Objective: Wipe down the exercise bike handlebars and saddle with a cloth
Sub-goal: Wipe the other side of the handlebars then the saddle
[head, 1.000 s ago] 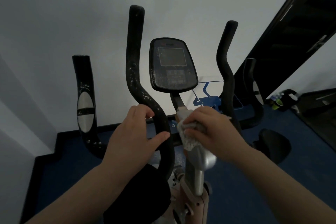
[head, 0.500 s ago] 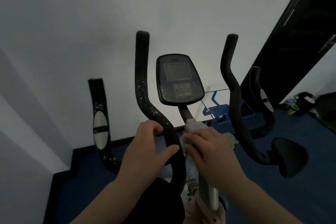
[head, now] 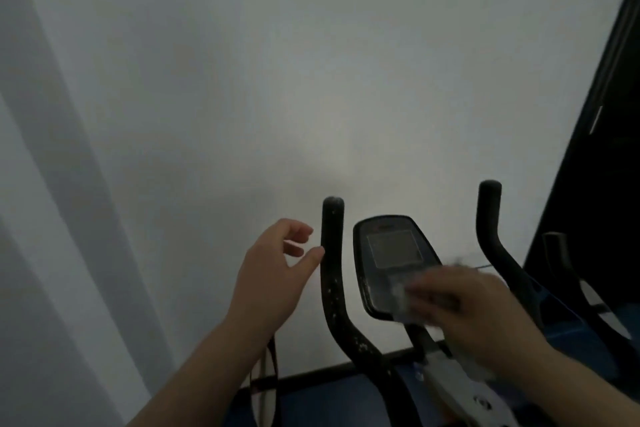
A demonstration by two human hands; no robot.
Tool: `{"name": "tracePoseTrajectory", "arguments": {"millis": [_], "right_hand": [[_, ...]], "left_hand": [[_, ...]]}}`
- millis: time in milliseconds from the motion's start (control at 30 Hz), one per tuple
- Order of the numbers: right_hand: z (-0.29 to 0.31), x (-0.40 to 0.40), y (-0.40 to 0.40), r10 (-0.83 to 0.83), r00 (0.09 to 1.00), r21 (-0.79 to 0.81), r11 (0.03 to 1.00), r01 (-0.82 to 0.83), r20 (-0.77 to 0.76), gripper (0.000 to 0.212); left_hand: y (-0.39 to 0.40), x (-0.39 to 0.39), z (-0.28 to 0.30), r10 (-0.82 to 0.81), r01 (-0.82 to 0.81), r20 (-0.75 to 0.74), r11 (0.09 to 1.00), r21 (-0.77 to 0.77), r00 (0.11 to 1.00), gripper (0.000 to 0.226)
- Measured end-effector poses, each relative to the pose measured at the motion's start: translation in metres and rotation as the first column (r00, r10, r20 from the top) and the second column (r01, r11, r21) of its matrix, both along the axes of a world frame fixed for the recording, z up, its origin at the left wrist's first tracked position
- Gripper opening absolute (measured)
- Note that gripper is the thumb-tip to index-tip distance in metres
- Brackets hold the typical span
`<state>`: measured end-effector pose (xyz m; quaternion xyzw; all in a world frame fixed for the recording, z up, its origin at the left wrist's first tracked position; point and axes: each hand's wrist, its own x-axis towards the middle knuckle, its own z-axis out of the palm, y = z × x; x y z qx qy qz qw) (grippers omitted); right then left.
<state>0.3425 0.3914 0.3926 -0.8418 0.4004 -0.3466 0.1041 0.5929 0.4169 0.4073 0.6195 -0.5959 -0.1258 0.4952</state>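
Observation:
The exercise bike fills the lower right. Its left handlebar (head: 331, 274) is a black curved bar speckled with white dust. My left hand (head: 277, 270) hovers just left of that bar with fingers spread, holding nothing. The right handlebar (head: 491, 239) rises beyond the console (head: 391, 253), a black oval panel with a grey screen. My right hand (head: 460, 308) is blurred and presses a pale cloth (head: 398, 298) against the console's lower part. The saddle is out of view.
A white wall takes up most of the view. A dark door frame (head: 595, 156) runs down the right edge. The bike's grey stem (head: 450, 378) and blue floor (head: 329, 402) show at the bottom. An outer swing handle (head: 265, 385) peeks from behind my left forearm.
My view has tilted up toward the wall. My left hand let go of the left handlebar and rose beside it. My right hand moved the cloth from the stem up onto the console.

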Motion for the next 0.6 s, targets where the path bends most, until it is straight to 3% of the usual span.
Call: {"name": "tracePoseTrajectory", "arguments": {"millis": [100, 200, 333, 467, 500, 600], "right_hand": [[0.056, 0.048, -0.033, 0.018, 0.984, -0.165, 0.986, 0.011, 0.176, 0.013], [0.089, 0.089, -0.059, 0.098, 0.975, -0.177, 0.982, -0.063, 0.197, 0.015], [0.097, 0.112, -0.073, 0.153, 0.983, -0.130, 0.978, -0.165, -0.102, 0.020], [0.120, 0.092, -0.084, -0.044, 0.903, -0.103, 0.995, 0.000, -0.428, 0.019], [0.124, 0.088, -0.084, -0.088, 0.911, -0.105, 0.993, 0.049, -0.402, 0.019], [0.114, 0.096, -0.078, -0.044, 0.999, -0.096, 0.994, 0.043, -0.012, 0.020]], "left_hand": [[-0.028, 0.007, 0.009, -0.033, 0.033, -0.026, 0.999, 0.019, 0.999, 0.027], [-0.046, 0.008, 0.010, -0.088, 0.091, -0.052, 0.994, 0.059, 0.995, 0.027], [-0.056, 0.013, 0.005, -0.150, 0.153, -0.063, 0.987, 0.039, 0.987, 0.019], [-0.063, 0.019, 0.004, -0.189, 0.194, -0.105, 0.980, 0.037, 0.976, 0.021], [-0.064, 0.020, 0.004, -0.195, 0.201, -0.108, 0.979, 0.044, 0.975, 0.020], [-0.067, 0.023, 0.005, -0.212, 0.219, -0.122, 0.975, 0.042, 0.970, 0.020]]}}
